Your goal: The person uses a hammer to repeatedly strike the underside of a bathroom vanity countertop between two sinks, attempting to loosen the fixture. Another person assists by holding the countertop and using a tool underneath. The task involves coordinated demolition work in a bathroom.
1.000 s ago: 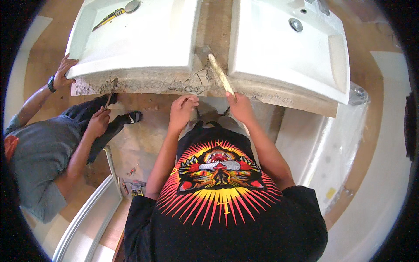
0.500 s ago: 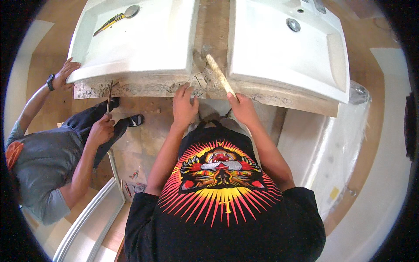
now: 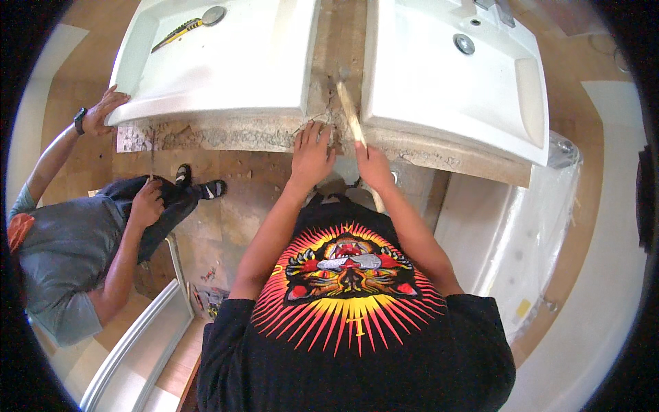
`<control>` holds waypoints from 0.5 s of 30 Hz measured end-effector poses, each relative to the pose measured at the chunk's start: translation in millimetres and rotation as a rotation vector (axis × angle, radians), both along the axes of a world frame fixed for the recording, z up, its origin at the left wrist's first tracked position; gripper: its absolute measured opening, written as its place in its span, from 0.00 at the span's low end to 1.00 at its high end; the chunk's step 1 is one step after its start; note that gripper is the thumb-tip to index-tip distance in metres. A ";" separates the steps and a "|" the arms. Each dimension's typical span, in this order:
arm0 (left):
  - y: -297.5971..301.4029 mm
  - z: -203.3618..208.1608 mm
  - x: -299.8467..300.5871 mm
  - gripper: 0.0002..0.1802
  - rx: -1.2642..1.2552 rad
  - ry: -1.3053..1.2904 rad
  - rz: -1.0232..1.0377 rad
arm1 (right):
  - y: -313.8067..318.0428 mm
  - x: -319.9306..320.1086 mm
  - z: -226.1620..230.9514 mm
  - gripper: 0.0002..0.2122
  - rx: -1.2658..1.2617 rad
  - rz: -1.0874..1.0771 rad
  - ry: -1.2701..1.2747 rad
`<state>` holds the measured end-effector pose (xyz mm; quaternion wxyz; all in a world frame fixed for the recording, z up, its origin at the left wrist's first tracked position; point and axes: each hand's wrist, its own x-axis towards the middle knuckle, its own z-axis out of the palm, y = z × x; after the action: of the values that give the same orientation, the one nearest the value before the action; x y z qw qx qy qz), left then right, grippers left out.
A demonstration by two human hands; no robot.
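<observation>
My right hand (image 3: 375, 167) grips a pale wooden stick (image 3: 349, 113). The stick's far end reaches into the gap between two white washbasins, and its near end sticks out below my hand. My left hand (image 3: 314, 156) lies with fingers stretched over the rough front edge of the brown countertop (image 3: 240, 135), just left of the stick. Under my fingertips the edge is cracked and chipped. The left washbasin (image 3: 240, 69) and the right washbasin (image 3: 439, 75) sit on this countertop.
At the left a co-worker (image 3: 75, 240) rests one hand on the left basin and holds a thin tool (image 3: 152, 154) at the edge. A yellow-black utility knife (image 3: 177, 34) lies in that basin. Right stands a plastic-wrapped white tub (image 3: 525, 247); lower left, a white frame (image 3: 141, 350).
My left hand has shifted right and slightly forward along the edge. The stick in my right hand stands more upright. The co-worker's tool hand has moved left and down.
</observation>
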<state>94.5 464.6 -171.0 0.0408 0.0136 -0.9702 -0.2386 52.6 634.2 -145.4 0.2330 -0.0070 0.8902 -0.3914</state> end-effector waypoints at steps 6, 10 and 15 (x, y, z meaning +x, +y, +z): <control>-11.5 -3.0 0.5 0.26 0.162 0.023 0.046 | 24.4 33.7 -3.4 0.27 -0.017 0.007 -0.080; -20.9 -9.4 7.0 0.23 0.171 0.095 0.014 | 34.4 40.7 3.4 0.27 -0.051 -0.090 -0.230; -18.6 -9.7 16.6 0.26 0.080 0.171 0.127 | 35.5 37.8 -4.8 0.27 -0.086 -0.075 -0.233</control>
<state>111.1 446.0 -180.7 0.1377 0.0562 -0.9501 -0.2741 90.3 669.6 -150.2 0.3195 0.0620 0.8390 -0.4360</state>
